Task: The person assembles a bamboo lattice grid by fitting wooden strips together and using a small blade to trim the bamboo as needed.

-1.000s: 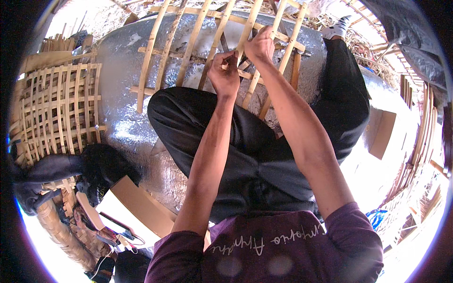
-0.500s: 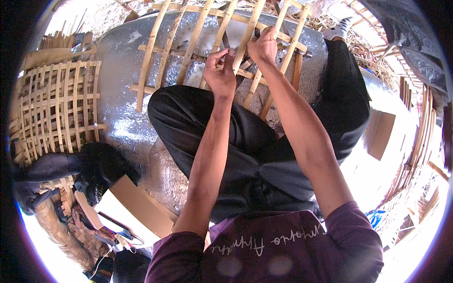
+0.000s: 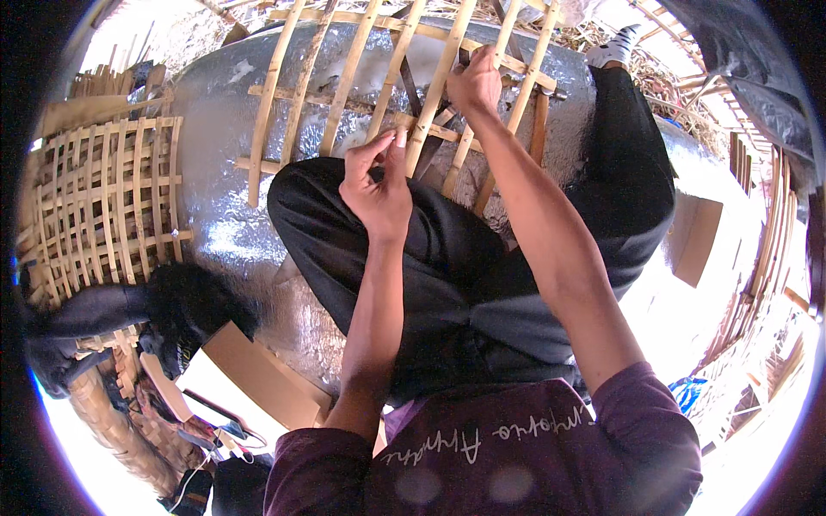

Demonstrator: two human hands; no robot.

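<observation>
A lattice of split bamboo strips (image 3: 440, 82) lies in front of my legs, its long slats crossed by several others. Dark flat strips (image 3: 406, 79) run slantwise beneath it. My right hand (image 3: 475, 86) is closed in a fist over the lattice's right part. A dark bit shows beyond its knuckles, but what it grips is hidden. Lower and to the left, my left hand (image 3: 379, 189) has thumb and forefinger pinched together, close to the lattice's near side and above my knee. Anything between those fingertips is too small to make out.
A shiny silver sheet (image 3: 219, 155) lies under the lattice. At left stands a woven bamboo panel (image 3: 107, 193), with dark cloth (image 3: 194, 301) near it. A cardboard box (image 3: 258, 378) sits lower left, with a white cable nearby. Another brown cardboard piece (image 3: 699, 241) lies right.
My left hand has drawn back from the lattice, down and to the left, still pinched. My right hand has shifted slightly left and stays closed. The lattice has barely moved.
</observation>
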